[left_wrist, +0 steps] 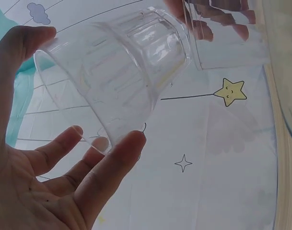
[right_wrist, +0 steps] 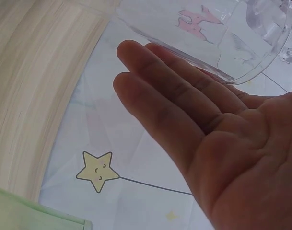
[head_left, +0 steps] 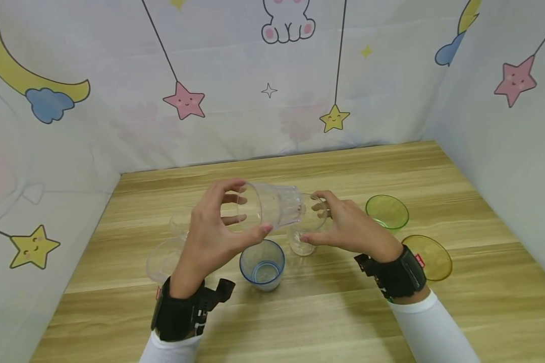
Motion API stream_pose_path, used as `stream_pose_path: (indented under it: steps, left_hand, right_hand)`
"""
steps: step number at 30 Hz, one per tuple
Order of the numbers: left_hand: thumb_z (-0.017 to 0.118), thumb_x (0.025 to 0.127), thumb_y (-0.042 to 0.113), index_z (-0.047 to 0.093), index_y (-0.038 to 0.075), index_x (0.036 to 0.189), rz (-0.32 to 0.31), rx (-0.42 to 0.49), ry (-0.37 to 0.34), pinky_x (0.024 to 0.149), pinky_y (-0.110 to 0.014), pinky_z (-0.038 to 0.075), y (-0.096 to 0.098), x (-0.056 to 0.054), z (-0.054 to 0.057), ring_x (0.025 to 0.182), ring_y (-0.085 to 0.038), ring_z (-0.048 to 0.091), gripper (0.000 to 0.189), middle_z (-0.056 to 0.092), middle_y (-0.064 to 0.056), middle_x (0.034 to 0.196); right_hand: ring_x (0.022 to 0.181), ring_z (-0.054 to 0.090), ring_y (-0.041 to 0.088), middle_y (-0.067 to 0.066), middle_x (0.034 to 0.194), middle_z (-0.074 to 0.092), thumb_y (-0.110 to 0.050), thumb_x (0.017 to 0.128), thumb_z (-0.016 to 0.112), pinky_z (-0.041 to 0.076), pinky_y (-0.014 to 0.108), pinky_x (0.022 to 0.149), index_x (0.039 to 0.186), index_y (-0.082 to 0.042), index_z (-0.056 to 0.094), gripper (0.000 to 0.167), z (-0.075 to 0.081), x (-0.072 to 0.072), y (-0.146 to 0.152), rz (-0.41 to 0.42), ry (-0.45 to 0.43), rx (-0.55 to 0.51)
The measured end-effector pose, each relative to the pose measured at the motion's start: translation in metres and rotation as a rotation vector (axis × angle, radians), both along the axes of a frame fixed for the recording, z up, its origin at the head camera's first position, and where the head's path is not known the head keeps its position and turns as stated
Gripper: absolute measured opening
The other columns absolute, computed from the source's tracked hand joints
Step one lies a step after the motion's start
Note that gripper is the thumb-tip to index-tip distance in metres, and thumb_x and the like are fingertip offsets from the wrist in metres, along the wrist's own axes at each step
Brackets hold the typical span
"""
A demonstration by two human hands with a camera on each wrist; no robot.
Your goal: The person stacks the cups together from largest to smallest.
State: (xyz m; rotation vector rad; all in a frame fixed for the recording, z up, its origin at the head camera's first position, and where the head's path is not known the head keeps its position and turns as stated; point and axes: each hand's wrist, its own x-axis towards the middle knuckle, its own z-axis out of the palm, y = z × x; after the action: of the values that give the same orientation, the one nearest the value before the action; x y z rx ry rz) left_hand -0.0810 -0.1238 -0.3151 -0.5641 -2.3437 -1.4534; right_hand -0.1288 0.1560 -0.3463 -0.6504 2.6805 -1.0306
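Note:
My left hand point(head_left: 211, 227) holds a clear cup point(head_left: 277, 205) on its side, thumb along the near side and fingers on the far side. In the left wrist view the wide mouth of this tilted cup point(left_wrist: 102, 76) faces the palm. Its narrower ribbed base points right, towards a second clear glass point(head_left: 302, 247). Around that glass my right hand point(head_left: 351, 224) has its thumb in front and its fingers behind. The right wrist view shows these fingers point(right_wrist: 160, 91) fairly straight against the clear wall. Whether the second glass touches the table cannot be told.
A blue-tinted glass point(head_left: 262, 269) stands between the forearms. Left of it, partly behind the left hand, are clear pieces of glassware point(head_left: 156, 262). A green dish point(head_left: 387, 212) and an amber dish point(head_left: 429, 257) lie on the right of the wooden table point(head_left: 309, 317). Printed cloth point(head_left: 236, 131) encloses the back and sides.

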Motion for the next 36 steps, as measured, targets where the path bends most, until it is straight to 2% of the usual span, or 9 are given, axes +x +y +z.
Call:
stream_pose_path:
  steps: [10,16,23,31,36]
  left_hand:
    - [0.091,0.074,0.027,0.056,0.014,0.138,0.006,-0.030,0.029,0.074,-0.033,0.060,0.005,-0.001,0.000,0.107,-0.017,0.059,0.074,0.057,-0.005,0.131]
    - [0.087,0.077,0.029,0.054,0.016,0.145,0.006,-0.074,0.109,0.078,-0.037,0.059,0.009,-0.003,0.000,0.111,-0.022,0.058,0.076,0.057,-0.005,0.134]
    - [0.086,0.077,0.028,0.051,0.014,0.148,0.006,-0.098,0.216,0.081,-0.038,0.055,0.019,-0.005,-0.001,0.116,-0.020,0.056,0.080,0.057,-0.004,0.137]
    - [0.088,0.076,0.028,0.050,0.011,0.148,0.019,-0.093,0.256,0.085,-0.038,0.054,0.029,-0.007,-0.003,0.118,-0.023,0.056,0.083,0.057,-0.007,0.136]
    - [0.090,0.076,0.025,0.050,0.008,0.147,0.001,-0.086,0.273,0.088,-0.038,0.052,0.038,-0.008,-0.005,0.124,-0.023,0.054,0.083,0.055,-0.009,0.141]
  right_hand:
    - [0.117,0.063,0.030,0.018,0.130,0.064,-0.061,0.076,0.081,0.052,0.052,0.092,0.149,-0.010,0.039,0.098,0.000,0.000,0.000,-0.002,0.001,-0.006]
    - [0.119,0.062,0.031,0.019,0.131,0.063,-0.060,0.077,0.081,0.052,0.052,0.092,0.148,-0.011,0.039,0.096,0.000,0.000,0.001,0.004,-0.010,-0.022]
    - [0.119,0.062,0.031,0.018,0.130,0.064,-0.058,0.078,0.082,0.053,0.050,0.091,0.147,-0.012,0.040,0.094,0.000,0.000,0.000,0.011,-0.017,-0.034]
    - [0.116,0.063,0.032,0.019,0.127,0.065,-0.053,0.078,0.083,0.054,0.049,0.089,0.148,-0.009,0.039,0.093,0.000,0.000,0.001,0.025,0.009,-0.019]
    - [0.109,0.066,0.027,0.014,0.122,0.068,-0.054,0.078,0.084,0.056,0.045,0.085,0.147,-0.008,0.040,0.094,0.000,0.000,0.001,0.025,0.015,-0.021]
